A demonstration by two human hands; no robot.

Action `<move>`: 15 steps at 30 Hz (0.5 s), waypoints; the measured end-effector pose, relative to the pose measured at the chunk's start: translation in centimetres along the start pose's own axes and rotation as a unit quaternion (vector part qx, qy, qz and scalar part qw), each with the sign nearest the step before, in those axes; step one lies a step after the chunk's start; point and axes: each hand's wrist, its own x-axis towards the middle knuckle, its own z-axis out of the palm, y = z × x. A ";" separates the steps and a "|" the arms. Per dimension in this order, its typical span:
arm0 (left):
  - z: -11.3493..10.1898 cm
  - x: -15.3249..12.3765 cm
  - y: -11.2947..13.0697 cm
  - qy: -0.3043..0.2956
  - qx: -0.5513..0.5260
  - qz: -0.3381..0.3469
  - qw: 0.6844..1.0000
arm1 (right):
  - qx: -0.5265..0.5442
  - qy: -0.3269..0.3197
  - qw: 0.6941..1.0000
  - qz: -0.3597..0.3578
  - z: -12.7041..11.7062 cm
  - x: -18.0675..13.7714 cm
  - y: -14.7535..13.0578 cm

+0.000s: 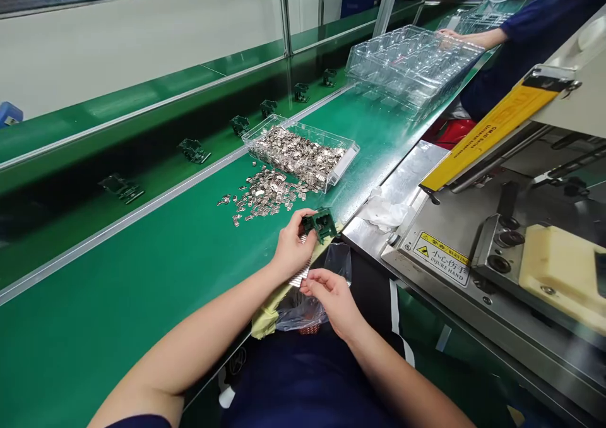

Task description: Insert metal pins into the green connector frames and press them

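My left hand is closed around a dark green plastic housing, an open boxy part, held over the belt's near edge. A ribbed silvery strip runs out below that hand; whether the left fingers also grip it is hidden. At its lower end, my right hand pinches the strip between thumb and fingers. Yellow cloth and a clear plastic bag lie under both hands. Beyond them, a heap of small metal pieces lies beside a clear tray full of the same pieces.
Several dark green housings line the far lane of the green belt. Stacked clear blister trays stand farther along, with a co-worker's hand at them. On my right is a metal machine with a yellow bar and crumpled white tissue.
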 end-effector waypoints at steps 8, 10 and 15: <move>-0.4 -1.1 -0.2 -0.013 0.021 0.008 1.000 | 0.012 0.026 1.000 0.005 1.5 -0.5 1.8; -0.4 -1.0 0.0 -0.019 0.040 0.012 0.999 | 0.003 0.033 0.999 0.004 1.7 -0.4 1.8; -0.4 -0.9 0.5 -0.018 0.086 0.023 0.996 | -0.024 0.044 0.999 0.006 2.2 -0.5 1.8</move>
